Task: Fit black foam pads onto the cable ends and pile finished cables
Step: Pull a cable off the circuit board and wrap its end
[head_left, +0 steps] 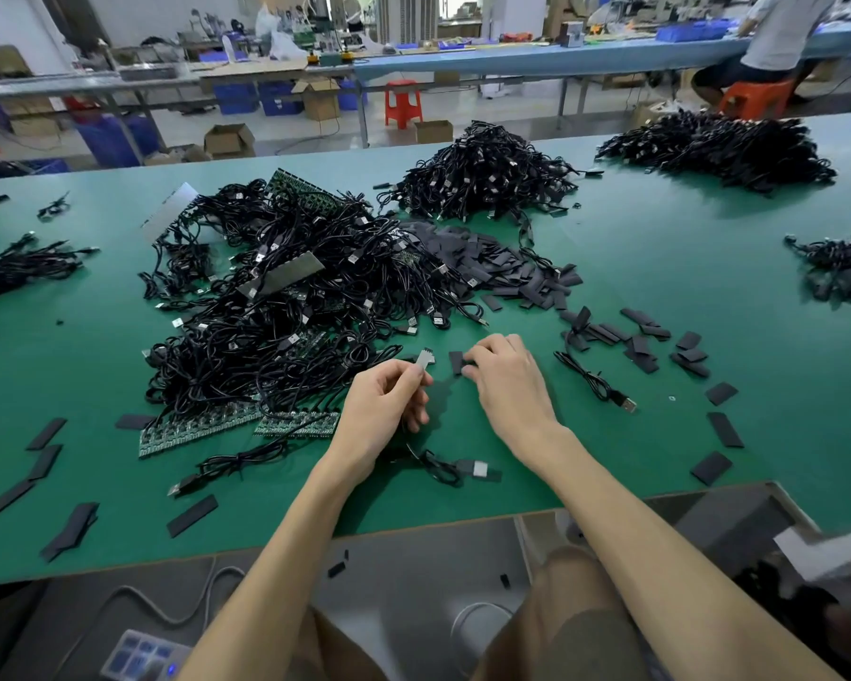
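clerk: item one, left hand?

checker: fingers curled, thumb and forefinger pinching a pale cable end, held upright over the green surface. its cable is hidden behind the palm, shows again below the wrist, and ends in a usb plug lying flat.

clerk: item two, right hand?

checker: fingers bent, tips gripping one black foam pad, just beside the cable end and not touching it. the fingertips cover the pad's right edge. cannot tell whether it rests on the surface.

clerk: stock on the surface?

checker: tangled heap of black cables, left of centre, too knotted to count. green circuit panels poke out under its near edge, mostly buried. loose pads are heaped to the right of it, with strays scattered toward the near edge. one single cable lies right of the right hand.

clerk: further back?

checker: two far piles of cables. whether their ends carry pads is too small to make out. a smaller bundle is cut off at the right frame edge.
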